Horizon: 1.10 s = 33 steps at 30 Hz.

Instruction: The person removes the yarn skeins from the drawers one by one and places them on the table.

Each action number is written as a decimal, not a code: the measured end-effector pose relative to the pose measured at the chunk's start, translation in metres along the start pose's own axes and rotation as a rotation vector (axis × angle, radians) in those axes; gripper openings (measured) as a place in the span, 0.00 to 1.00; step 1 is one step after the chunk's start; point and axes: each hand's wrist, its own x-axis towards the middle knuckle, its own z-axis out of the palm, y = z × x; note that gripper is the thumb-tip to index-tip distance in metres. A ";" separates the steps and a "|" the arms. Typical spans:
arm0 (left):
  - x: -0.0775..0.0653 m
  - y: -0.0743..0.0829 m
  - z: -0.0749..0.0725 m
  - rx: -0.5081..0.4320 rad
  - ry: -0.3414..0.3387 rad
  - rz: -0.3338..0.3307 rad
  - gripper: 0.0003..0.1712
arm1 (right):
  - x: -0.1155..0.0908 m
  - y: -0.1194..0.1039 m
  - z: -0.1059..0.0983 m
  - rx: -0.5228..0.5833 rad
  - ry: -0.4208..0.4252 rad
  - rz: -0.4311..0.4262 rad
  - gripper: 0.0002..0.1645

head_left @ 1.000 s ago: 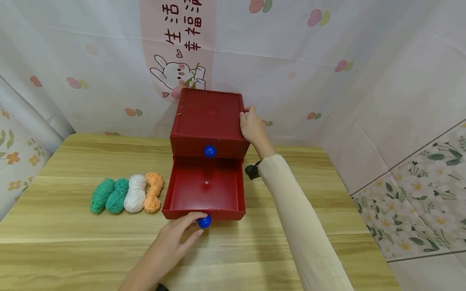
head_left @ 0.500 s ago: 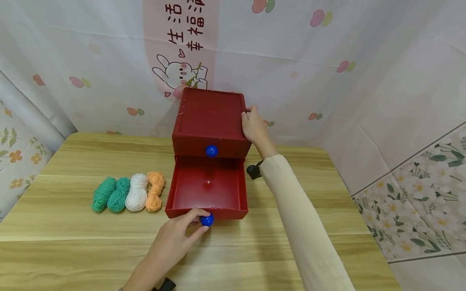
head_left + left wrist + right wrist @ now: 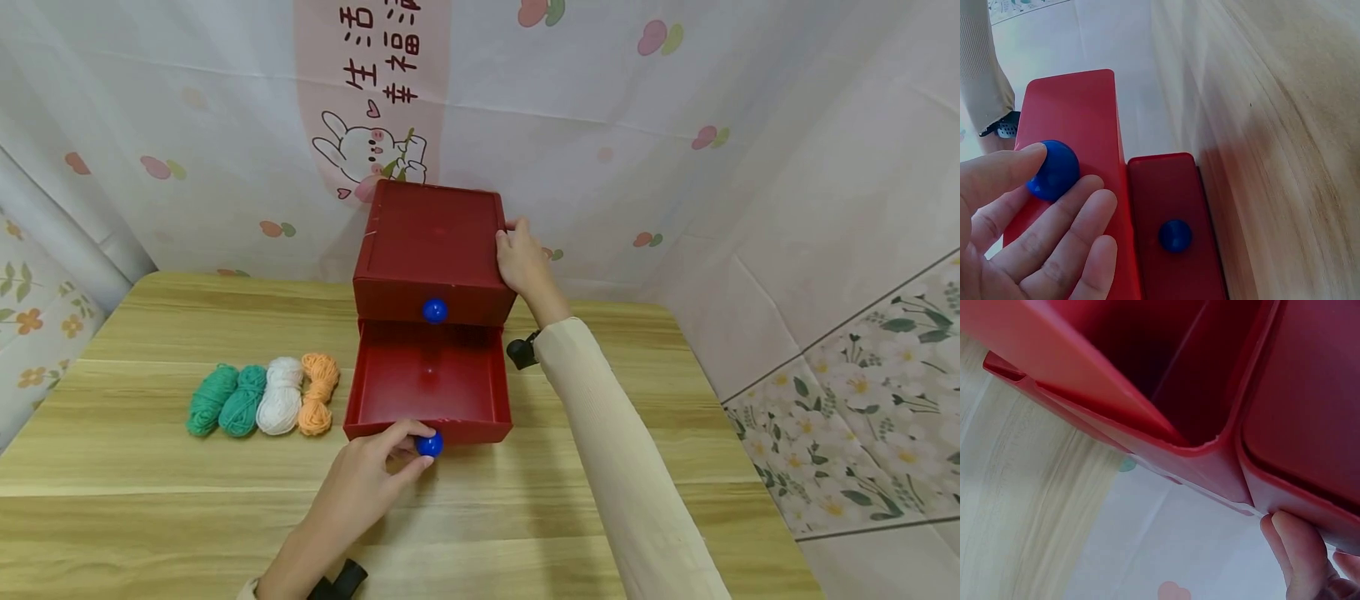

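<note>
A red drawer cabinet (image 3: pixel 438 237) stands on the table against the curtain. Its middle drawer (image 3: pixel 431 392) is pulled out and holds nothing. In the head view my left hand (image 3: pixel 367 475) pinches that drawer's round blue knob (image 3: pixel 430 443) between thumb and fingers; the left wrist view shows the same knob (image 3: pixel 1060 170) in the fingers. The upper drawer, with its own blue knob (image 3: pixel 435 311), is closed. Below, nearest the table, a closed drawer (image 3: pixel 1163 187) shows another blue knob (image 3: pixel 1175 235). My right hand (image 3: pixel 528 262) presses its fingers (image 3: pixel 1300 544) against the cabinet's right side.
Left of the cabinet lie two green yarn skeins (image 3: pixel 212 400), a white skein (image 3: pixel 281 396) and an orange skein (image 3: pixel 318 394) in a row. The wooden table (image 3: pixel 637 433) reaches the curtain (image 3: pixel 570 108) at the back.
My left thumb has come in onto the knob, and the pulled-out drawer has slid slightly back toward the cabinet with the hand. The right hand stays at the cabinet's side.
</note>
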 end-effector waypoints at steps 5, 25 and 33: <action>0.005 0.000 0.000 0.000 0.007 -0.025 0.16 | -0.001 0.000 0.000 -0.003 -0.010 0.005 0.27; 0.030 -0.006 -0.006 -0.036 -0.001 0.037 0.14 | 0.001 0.000 0.000 0.001 0.012 -0.001 0.26; 0.029 -0.005 -0.006 -0.038 0.002 0.054 0.14 | 0.000 0.000 0.001 0.003 0.006 0.008 0.26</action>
